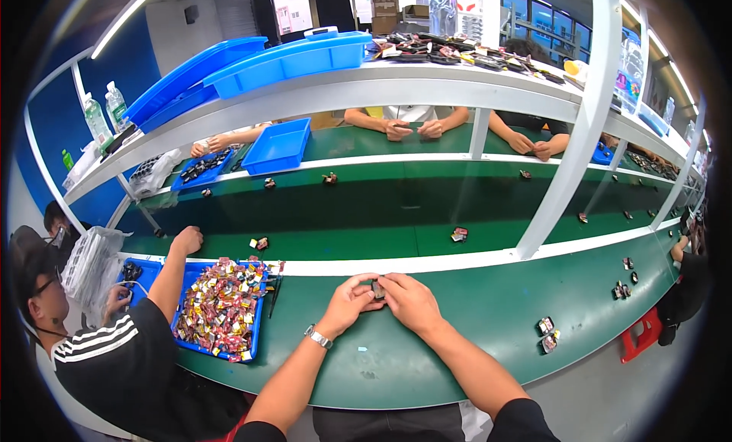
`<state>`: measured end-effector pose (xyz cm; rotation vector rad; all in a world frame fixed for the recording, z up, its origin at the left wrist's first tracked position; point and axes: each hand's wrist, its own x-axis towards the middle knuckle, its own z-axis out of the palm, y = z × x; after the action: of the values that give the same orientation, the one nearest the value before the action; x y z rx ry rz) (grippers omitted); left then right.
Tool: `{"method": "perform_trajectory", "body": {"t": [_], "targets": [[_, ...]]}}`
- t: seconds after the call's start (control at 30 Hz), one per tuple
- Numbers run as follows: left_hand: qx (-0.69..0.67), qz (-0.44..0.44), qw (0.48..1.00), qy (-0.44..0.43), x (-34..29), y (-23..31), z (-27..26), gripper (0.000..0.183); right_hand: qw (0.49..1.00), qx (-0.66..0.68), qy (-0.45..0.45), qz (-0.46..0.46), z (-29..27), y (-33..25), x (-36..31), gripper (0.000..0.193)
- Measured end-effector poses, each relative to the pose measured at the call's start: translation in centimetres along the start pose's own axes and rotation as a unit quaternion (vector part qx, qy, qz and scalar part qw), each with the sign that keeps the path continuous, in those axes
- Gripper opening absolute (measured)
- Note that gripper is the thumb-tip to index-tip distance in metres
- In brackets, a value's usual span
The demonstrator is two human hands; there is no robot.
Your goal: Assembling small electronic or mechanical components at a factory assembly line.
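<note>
Both hands meet over the green bench (366, 366), near its far edge. My left hand (348, 306), with a metal-banded watch on its wrist, pinches a small dark part with a reddish-brown face (378, 290). My right hand (412, 303) grips the same part from the other side, and the fingers cover much of it. To the left of my forearm stands a blue tray (254, 343) heaped with small red, yellow and white wired pieces (217, 308). A thin black tool (274, 295) lies along the tray's right side.
Small assemblies (547, 335) lie on the bench to my right. Beyond a white rail (457, 260), a green conveyor belt (366, 202) carries scattered pieces. A slanted white post (568, 137) supports the overhead shelf. A co-worker (114, 350) sits close at left, one arm reaching toward the belt.
</note>
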<state>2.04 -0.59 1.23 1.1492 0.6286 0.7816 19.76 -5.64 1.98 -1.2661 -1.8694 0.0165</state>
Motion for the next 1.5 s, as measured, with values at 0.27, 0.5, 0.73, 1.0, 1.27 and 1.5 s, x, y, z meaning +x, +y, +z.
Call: {"method": "perform_trajectory", "body": {"t": [0.27, 0.5, 0.73, 1.0, 1.27, 1.5], "targets": [[-0.023, 0.014, 1.000, 0.002, -0.1, -0.8, -0.7, 0.035, 0.998, 0.033, -0.057, 0.006, -0.5, 0.1, 0.8, 0.028], [-0.001, 0.026, 1.000, -0.011, 0.0, -0.9, -0.6, 0.035, 0.997, 0.004, -0.071, -0.022, -1.3, 0.4, 1.2, 0.023], [0.027, 0.027, 0.999, -0.021, -0.2, -1.1, -0.6, 0.035, 0.992, 0.046, -0.118, -0.027, -1.5, 0.8, 1.0, 0.019], [0.041, 0.049, 0.996, -0.066, -0.3, -0.6, -0.7, 0.038, 0.985, 0.113, -0.118, 0.059, -1.2, 0.3, 0.5, 0.010], [0.021, 0.017, 0.997, -0.070, -0.4, -0.4, -1.1, 0.036, 0.974, 0.179, -0.129, 0.042, -0.9, 1.0, 0.3, 0.010], [-0.005, 0.004, 0.998, -0.055, -0.3, -0.5, -1.1, 0.034, 0.981, 0.163, -0.068, 0.083, 0.2, 0.5, -0.5, 0.010]]}}
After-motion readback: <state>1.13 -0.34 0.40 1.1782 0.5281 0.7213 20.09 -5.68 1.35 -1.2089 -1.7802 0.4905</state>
